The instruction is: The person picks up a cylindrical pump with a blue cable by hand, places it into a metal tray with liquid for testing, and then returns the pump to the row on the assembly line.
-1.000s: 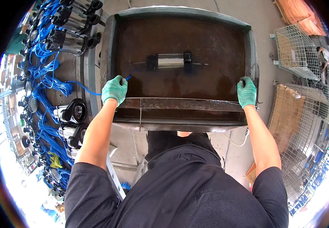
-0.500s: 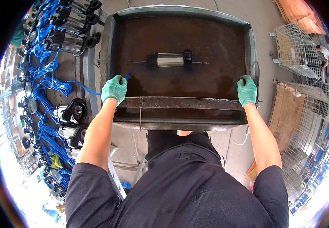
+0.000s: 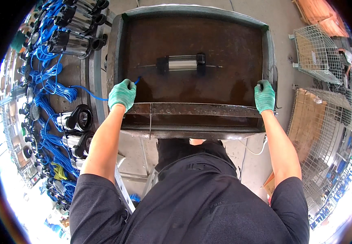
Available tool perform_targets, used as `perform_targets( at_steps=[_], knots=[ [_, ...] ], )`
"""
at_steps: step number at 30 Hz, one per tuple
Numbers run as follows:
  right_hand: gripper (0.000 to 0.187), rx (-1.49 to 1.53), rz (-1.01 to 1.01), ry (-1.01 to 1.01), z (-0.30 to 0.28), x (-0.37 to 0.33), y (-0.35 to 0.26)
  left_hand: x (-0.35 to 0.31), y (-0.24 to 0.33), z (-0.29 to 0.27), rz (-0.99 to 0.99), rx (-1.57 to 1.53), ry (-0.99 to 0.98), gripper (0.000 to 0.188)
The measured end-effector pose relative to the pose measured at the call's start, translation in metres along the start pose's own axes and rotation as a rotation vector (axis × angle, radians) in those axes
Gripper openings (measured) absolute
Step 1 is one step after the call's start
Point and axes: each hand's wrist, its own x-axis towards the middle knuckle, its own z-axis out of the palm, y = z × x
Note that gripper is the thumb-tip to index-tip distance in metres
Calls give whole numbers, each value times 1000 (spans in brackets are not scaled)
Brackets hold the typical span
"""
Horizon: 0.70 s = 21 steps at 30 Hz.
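Note:
My left hand (image 3: 122,96), in a green glove, is closed at the left rim of a dark metal tank (image 3: 117,53). A blue cable (image 3: 87,92) runs into that hand from the left, and a short blue end sticks out past the fingers over the tank. My right hand (image 3: 264,96), gloved alike, rests closed at the tank's right rim; its fingertips curl under, so what they hold is hidden. Between the hands, inside the tank, lies a silver cylinder (image 3: 183,63) with black end caps and a thin rod at either side. Neither hand touches it.
A rusty metal bar (image 3: 200,109) crosses the tank's near side. On the left bench stand several silver-and-black pump-like units (image 3: 72,43) among coiled blue cables (image 3: 62,90). Wire mesh cages (image 3: 316,53) stand to the right, with a person (image 3: 349,59) beside them.
Both my hands stay where they were, and the cylinder keeps its place. Dark reflections in the tank have shifted slightly. The person at the far right has moved a little.

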Motion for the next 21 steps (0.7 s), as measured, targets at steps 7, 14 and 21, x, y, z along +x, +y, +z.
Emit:
perform_targets(
  at_steps=[7,14,21],
  knots=[
    [19,-20,-20,11,1,-1,4,0,2,0,-14,-4,-23,31],
    [21,-10,-69,48,6,1,10,-2,3,-2,-6,6,1,31],
    [24,-232,-250,69,0,0,0,4,2,5,44,-6,42,30]
  ],
)
